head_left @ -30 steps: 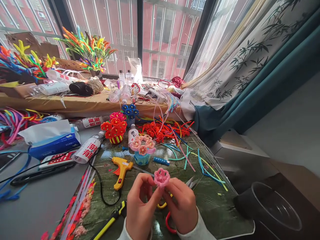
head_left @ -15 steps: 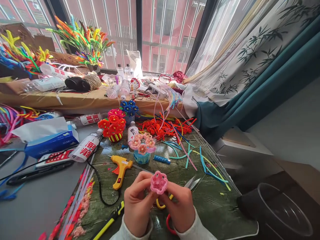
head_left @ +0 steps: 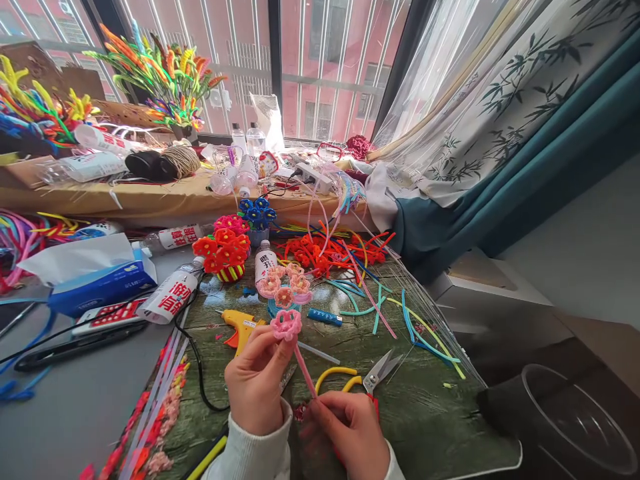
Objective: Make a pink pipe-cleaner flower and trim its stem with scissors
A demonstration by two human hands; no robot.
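Between the thumb and fingers of my left hand (head_left: 261, 377) is a pink pipe-cleaner flower (head_left: 285, 325), pinched just under its petals. Its pink stem (head_left: 306, 371) slants down to the right, where my right hand (head_left: 347, 427) pinches the lower part. Right behind the flower stands a light blue pot of pale pink flowers (head_left: 285, 287), partly covered by it. A yellow glue gun (head_left: 240, 325) lies left of my left hand, half hidden. Scissors (head_left: 379, 373) and yellow pliers handles (head_left: 337, 377) rest beyond my right hand.
Red flowers in a striped pot (head_left: 227, 253), blue flowers (head_left: 257, 213) and a bottle (head_left: 265, 261) stand farther back. Loose pipe cleaners (head_left: 375, 303) and a blue glue stick box or lighter-like piece (head_left: 325, 317) lie right. A black cord (head_left: 200, 373) curves at left; a bin (head_left: 575, 413) stands right.
My hands have moved apart: the left went up and left with the flower, the right went down along the stem. The flower has tilted and its stem now shows.
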